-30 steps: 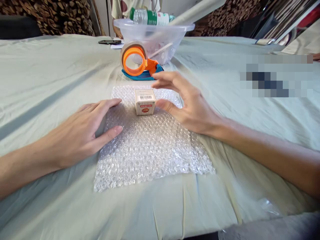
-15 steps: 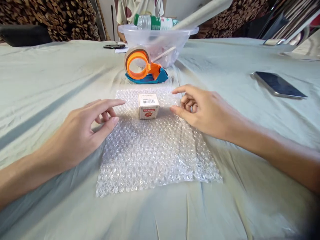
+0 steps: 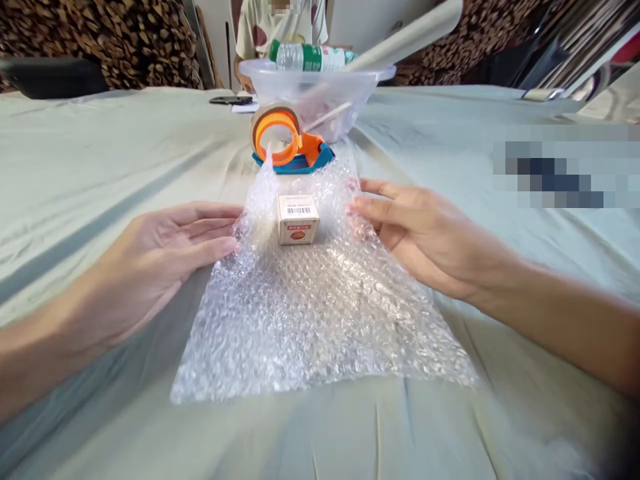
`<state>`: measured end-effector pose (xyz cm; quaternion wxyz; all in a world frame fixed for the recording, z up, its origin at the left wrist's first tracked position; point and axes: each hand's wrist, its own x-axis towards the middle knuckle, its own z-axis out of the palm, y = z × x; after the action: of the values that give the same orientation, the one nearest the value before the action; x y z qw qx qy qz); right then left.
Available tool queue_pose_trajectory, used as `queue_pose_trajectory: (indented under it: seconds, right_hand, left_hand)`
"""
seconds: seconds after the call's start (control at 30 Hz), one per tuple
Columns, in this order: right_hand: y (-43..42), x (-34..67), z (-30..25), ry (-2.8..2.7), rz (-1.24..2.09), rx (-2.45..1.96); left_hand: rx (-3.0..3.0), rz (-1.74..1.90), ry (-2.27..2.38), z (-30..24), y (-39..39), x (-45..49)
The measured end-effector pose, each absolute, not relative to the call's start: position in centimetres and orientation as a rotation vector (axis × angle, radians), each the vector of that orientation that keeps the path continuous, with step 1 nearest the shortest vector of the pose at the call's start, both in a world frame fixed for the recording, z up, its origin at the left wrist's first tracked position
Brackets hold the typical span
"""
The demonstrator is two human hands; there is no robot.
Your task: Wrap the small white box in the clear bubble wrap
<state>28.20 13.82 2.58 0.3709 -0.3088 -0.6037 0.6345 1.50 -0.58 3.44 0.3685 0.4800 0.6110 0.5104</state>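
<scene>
**Far edge of the wrap lifted, box not yet covered**

Head view: a small box (image 3: 299, 219) stood upright on the far part of a sheet of bubble wrap (image 3: 310, 313), barcode label on top. The left hand (image 3: 165, 257), just left of the box, and the right hand (image 3: 425, 233), just right of it, each had a grip on a far corner of the sheet. They held that edge raised behind the box. The near part of the sheet lay flat on the cloth-covered surface (image 3: 100, 153). No part of the sheet lay over the box, and no tape showed on it.

Just beyond the box sat an orange tape dispenser (image 3: 285, 140). Behind it stood a clear plastic bowl (image 3: 320, 87) with a water bottle (image 3: 310, 57) lying across its rim. A pale roll (image 3: 405, 41) leaned out toward the right, and a thin stick was inside. Anything else in the bowl could not be made out. A dark phone (image 3: 231, 100) lay to the left of the bowl, and another person's shirt (image 3: 280, 30) showed well beyond it.
</scene>
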Motion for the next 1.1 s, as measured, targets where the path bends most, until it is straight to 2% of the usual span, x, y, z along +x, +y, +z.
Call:
queue_pose_trajectory:
  seconds: [0.13, 0.27, 0.4, 0.77, 0.97, 1.1]
  right_hand:
    - [13.7, 27.8, 2.2, -1.434, 1.821, -0.753]
    - [13.3, 27.6, 1.9, -1.482, 1.804, -0.594]
    - [12.7, 27.4, 1.9, -1.666, 1.606, -0.483]
    - [12.9, 27.5, 1.4, -2.234, 0.612, -0.381]
    - [12.6, 27.2, 1.4, -2.271, 0.574, -0.405]
    - [12.3, 27.2, 1.4, -2.285, 0.581, -0.399]
  left_hand:
    - [1.258, 1.238, 1.534, 3.3, -0.5, 1.4]
    - [1.46, 1.197, 1.68, 3.0, -0.7, 1.7]
    - [1.487, 1.217, 1.735, 3.2, -0.6, 2.3]
    - [1.44, 1.328, 1.853, 5.8, -0.2, 5.2]
    - [1.396, 1.435, 1.748, 5.9, 1.0, 7.3]
    - [1.744, 1.404, 1.673, 4.7, 0.4, 7.3]
